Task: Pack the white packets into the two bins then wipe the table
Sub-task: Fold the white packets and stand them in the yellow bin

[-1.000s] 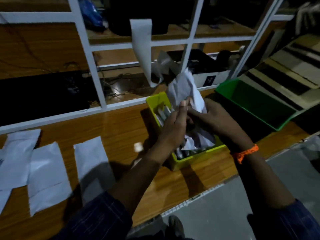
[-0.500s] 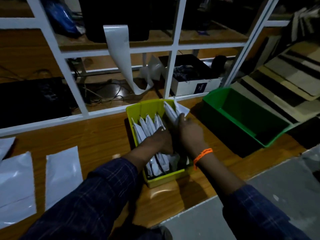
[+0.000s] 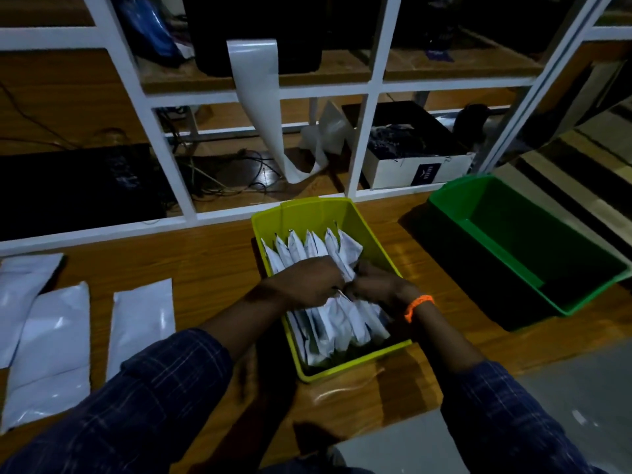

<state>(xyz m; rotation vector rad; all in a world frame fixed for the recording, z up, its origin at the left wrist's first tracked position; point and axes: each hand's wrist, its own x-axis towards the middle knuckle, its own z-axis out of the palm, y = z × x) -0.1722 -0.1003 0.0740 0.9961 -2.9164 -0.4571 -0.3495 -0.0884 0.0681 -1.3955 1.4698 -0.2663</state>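
The lime bin is filled side to side by upright packets, and the left hand and right hand grip them mid-row, blocking entry from above. Only its 12 o'clock end shows open room. At 3 o'clock, past a strip of bare table, the green bin stands open-topped. White frame bars wall off 12 o'clock. At 9 o'clock, bare wood leads to flat packets.

No legible text or labels.
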